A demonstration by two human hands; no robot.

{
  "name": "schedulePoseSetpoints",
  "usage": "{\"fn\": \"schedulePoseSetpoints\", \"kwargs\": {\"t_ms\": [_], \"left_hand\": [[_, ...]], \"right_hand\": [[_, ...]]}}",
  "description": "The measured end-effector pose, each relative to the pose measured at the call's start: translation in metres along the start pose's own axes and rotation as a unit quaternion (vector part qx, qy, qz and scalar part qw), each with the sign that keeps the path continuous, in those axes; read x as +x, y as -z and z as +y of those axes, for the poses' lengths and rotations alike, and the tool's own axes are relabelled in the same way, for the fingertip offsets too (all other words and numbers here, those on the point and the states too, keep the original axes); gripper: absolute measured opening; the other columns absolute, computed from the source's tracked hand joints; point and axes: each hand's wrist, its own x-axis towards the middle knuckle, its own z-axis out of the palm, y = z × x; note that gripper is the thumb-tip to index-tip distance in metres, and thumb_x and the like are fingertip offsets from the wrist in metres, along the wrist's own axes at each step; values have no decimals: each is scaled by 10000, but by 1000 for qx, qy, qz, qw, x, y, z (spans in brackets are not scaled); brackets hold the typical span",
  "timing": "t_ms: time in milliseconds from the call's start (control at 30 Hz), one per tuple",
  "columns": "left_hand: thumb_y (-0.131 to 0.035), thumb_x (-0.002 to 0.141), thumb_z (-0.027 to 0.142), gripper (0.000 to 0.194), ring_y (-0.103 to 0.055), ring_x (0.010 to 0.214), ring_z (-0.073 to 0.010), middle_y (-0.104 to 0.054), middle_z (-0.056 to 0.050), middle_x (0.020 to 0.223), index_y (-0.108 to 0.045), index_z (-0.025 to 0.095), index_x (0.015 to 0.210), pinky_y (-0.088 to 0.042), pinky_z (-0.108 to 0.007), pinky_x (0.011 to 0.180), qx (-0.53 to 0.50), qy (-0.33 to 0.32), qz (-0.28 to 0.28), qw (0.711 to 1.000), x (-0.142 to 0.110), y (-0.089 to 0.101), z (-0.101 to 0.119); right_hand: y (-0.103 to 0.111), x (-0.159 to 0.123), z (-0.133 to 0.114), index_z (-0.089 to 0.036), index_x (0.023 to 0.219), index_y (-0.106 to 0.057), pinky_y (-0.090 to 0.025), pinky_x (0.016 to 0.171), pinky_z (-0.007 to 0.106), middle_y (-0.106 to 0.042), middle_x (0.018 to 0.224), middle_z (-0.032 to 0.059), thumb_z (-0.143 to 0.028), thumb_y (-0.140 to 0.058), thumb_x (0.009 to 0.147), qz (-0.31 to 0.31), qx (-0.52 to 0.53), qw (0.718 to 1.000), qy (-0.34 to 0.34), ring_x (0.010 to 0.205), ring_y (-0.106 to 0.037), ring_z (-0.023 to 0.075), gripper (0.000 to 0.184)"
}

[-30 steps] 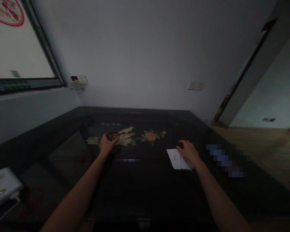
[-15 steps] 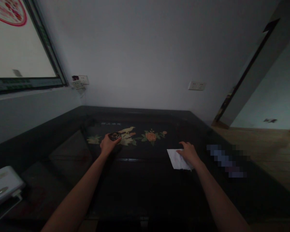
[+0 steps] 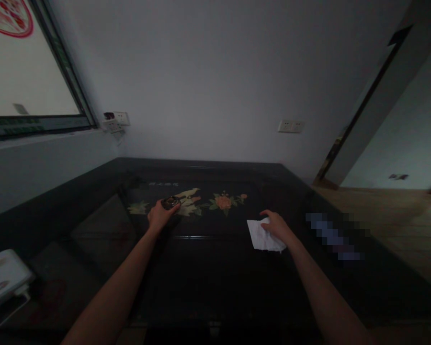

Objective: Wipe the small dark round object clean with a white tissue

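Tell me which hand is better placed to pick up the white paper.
Right, most likely. The right hand overlaps the white paper in view, its grasp open, though firm contact is unclear. The left hand is farther off, gripping a dark round object.

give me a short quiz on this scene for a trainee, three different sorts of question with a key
1. Multiple choice. What is the left hand gripping?
a) a red cup
b) a small dark round object
c) a yellow cloth

2. True or false: the white paper is nearer the right hand than the left hand.

3. Fill in the missing word: on the dark tabletop, between the two hands, there is an orange ____ with green leaves.

Key:
1. b
2. True
3. flower
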Motion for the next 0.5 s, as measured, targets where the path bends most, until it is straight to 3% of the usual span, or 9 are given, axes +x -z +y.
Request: {"fn": "schedulePoseSetpoints", "kwargs": {"t_ms": [167, 367, 500], "left_hand": [[-576, 679, 711, 850, -578, 1150, -361, -644, -199, 1195, -492, 133, 1297, -434, -423, 945, 18, -10, -3, 1000, 0, 0, 1], [-555, 696, 716, 859, -564, 1159, -390, -636, -216, 1197, -476, 122, 1311, -420, -458, 954, 29, -18, -5, 999, -5, 1, 5], [-655, 663, 651, 1087, -544, 1191, -384, -590, -237, 1260, -185, 108, 1479, -421, -460, 956, 3, -33, 27, 999, -10, 5, 10]], "right_hand": [[1, -1, -5, -177, 1147, -627, -448, 850, 268, -645, 1139, 94, -37, -585, 701, -22, 42, 998, 36, 1018, -618, 195, 469], [3, -14, -26, -173, 1112, -637, -449, 567, 227, -697, 914, 43, -51, -492, 688, -110, 220, 968, 49, 675, -628, 148, 464], [0, -22, -43, -167, 997, -674, -463, 603, 245, -693, 957, 53, -98, -518, 675, -81, 288, 950, 88, 733, -632, 169, 364]]}}
